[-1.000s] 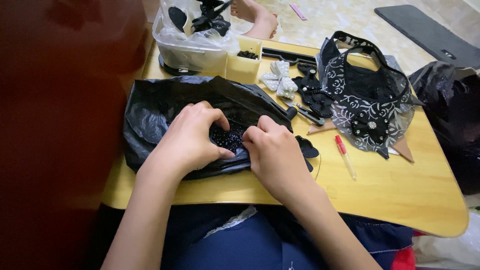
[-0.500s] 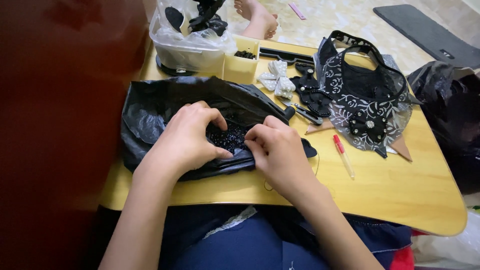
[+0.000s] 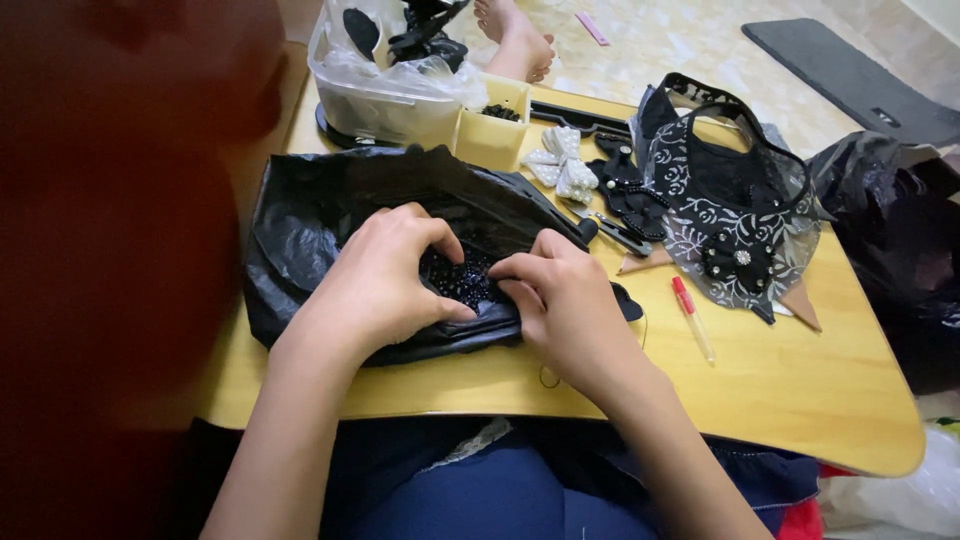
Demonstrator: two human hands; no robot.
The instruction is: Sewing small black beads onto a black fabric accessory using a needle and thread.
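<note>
My left hand rests curled on a black plastic bag spread over the small wooden table. Its thumb and fingers press the black fabric beside a patch of small dark beads. My right hand faces it from the right, with its fingertips pinched at the edge of the same beaded patch. A thin dark thread loops out below the right hand. Whether a needle is held is hidden by the fingers.
A black lace collar piece lies at the right, with a red-capped pen, small snips and a white bow nearby. A clear plastic tub and a yellow box stand at the back. Someone's bare foot rests beyond the table.
Both hands stay on the beaded patch with only small finger shifts. The view has moved slightly closer and lower.
</note>
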